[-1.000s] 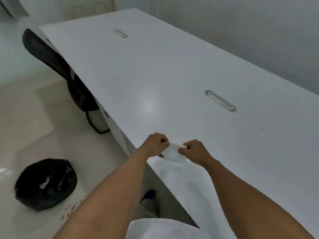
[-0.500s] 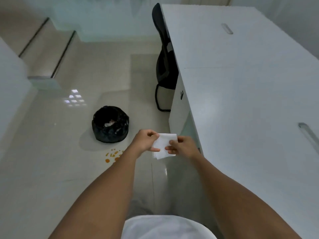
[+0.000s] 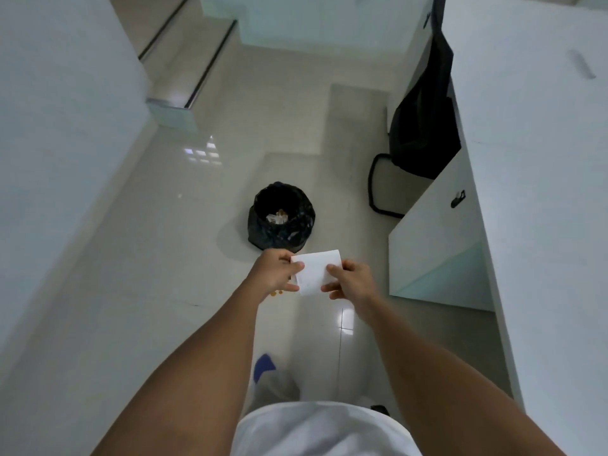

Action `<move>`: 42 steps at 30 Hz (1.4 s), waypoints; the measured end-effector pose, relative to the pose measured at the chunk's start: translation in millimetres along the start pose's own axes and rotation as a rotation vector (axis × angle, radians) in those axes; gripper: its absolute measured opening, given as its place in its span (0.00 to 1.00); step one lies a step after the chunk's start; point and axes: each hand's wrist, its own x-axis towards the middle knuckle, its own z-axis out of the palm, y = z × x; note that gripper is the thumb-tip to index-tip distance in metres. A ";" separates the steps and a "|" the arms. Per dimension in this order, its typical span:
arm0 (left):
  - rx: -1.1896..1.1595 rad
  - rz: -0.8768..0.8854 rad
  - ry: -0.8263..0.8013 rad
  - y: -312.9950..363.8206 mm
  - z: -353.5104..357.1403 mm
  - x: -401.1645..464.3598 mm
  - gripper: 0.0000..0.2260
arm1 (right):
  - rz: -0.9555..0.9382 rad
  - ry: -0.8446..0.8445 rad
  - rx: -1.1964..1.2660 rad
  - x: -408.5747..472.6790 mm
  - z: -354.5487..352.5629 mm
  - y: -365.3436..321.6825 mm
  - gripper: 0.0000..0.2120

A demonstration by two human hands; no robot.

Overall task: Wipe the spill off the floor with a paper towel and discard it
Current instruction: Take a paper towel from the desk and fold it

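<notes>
I hold a folded white paper towel (image 3: 315, 270) in front of me with both hands, above the floor. My left hand (image 3: 275, 270) pinches its left edge and my right hand (image 3: 351, 280) pinches its right edge. Small orange spots of the spill (image 3: 275, 293) show on the glossy tile just under my left hand; most of the spill is hidden behind my hand. A bin lined with a black bag (image 3: 280, 221), with some scraps inside, stands on the floor just beyond my hands.
A long white desk (image 3: 539, 179) runs along the right, with a black chair (image 3: 424, 126) tucked beside it. A white wall or cabinet (image 3: 56, 133) fills the left. Steps (image 3: 184, 60) rise at the far left. My foot in a blue shoe (image 3: 265, 366) is below.
My view has swung left from the desk top to the floor. Both hands carried the paper towel along, off the desk and over the floor near the bin and spill.
</notes>
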 end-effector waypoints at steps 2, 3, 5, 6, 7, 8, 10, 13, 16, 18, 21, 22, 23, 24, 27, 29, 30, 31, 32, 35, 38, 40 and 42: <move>0.058 0.010 0.032 -3.6 -19.7 9.9 0.07 | -0.018 0.017 -0.077 8.2 22.8 -4.9 0.07; 0.089 0.022 0.050 -6.2 -27.0 14.4 0.07 | -0.026 0.034 -0.112 11.9 31.8 -6.6 0.07; 0.162 0.055 0.098 -9.8 -37.1 22.9 0.04 | -0.047 0.067 -0.169 21.7 44.0 -8.6 0.07; 0.192 0.062 0.118 -11.7 -42.2 27.1 0.04 | -0.044 0.075 -0.191 28.2 50.0 -8.8 0.07; 0.206 0.061 0.127 -13.4 -46.4 30.4 0.05 | -0.040 0.078 -0.205 33.6 55.0 -9.3 0.07; 0.197 0.049 0.121 -17.1 -50.2 36.3 0.07 | -0.031 0.075 -0.212 40.3 59.8 -8.3 0.07; 0.152 0.017 0.086 -25.4 -53.8 49.8 0.08 | 0.002 0.066 -0.197 53.0 66.9 -6.5 0.07; 0.083 -0.014 0.040 -37.5 -53.0 66.1 0.12 | 0.044 0.064 -0.175 73.8 73.6 -2.2 0.10; 0.083 -0.029 0.035 -50.1 -47.9 84.9 0.15 | 0.063 0.077 -0.197 97.0 77.9 12.1 0.10; 0.070 -0.033 0.052 -63.2 -44.8 103.6 0.14 | 0.040 0.078 -0.253 116.0 81.3 24.1 0.09; 0.016 -0.044 0.050 -88.9 -38.1 140.3 0.19 | -0.019 0.088 -0.299 156.7 90.2 48.7 0.08; -0.001 -0.041 0.046 -100.0 -34.9 153.0 0.21 | -0.026 0.088 -0.305 170.9 93.7 60.6 0.08; -0.013 -0.029 0.050 -112.5 -31.9 168.5 0.24 | -0.039 0.082 -0.309 187.5 97.6 73.1 0.08; -0.021 -0.014 0.057 -125.4 -29.2 184.7 0.26 | -0.048 0.069 -0.319 204.8 101.8 85.7 0.08; -0.027 0.025 0.060 -172.7 -19.5 240.2 0.30 | -0.077 0.071 -0.323 260.0 114.4 130.2 0.12; -0.017 0.039 0.075 -210.2 -13.2 283.2 0.30 | -0.118 0.063 -0.281 301.6 125.7 165.0 0.17; -0.008 0.047 0.083 -230.5 -9.8 306.2 0.29 | -0.152 0.057 -0.270 323.9 132.0 184.6 0.18; -0.005 0.059 0.088 -250.1 -6.6 329.7 0.27 | -0.190 0.053 -0.265 345.8 138.1 204.0 0.17; -0.007 0.075 0.090 -270.6 -2.5 354.7 0.26 | -0.225 0.051 -0.259 369.4 144.3 225.1 0.17; 0.032 0.130 0.103 -327.4 14.7 424.5 0.21 | -0.260 0.083 -0.209 437.5 157.7 285.7 0.16; 0.037 0.172 0.076 -366.0 32.4 477.4 0.19 | -0.250 0.108 -0.167 492.9 161.6 332.6 0.15; 0.064 0.167 0.082 -383.7 40.2 496.2 0.19 | -0.225 0.119 -0.180 512.3 162.9 351.1 0.15; 0.080 0.147 0.090 -398.3 46.3 505.5 0.20 | -0.185 0.126 -0.195 520.9 163.3 362.7 0.14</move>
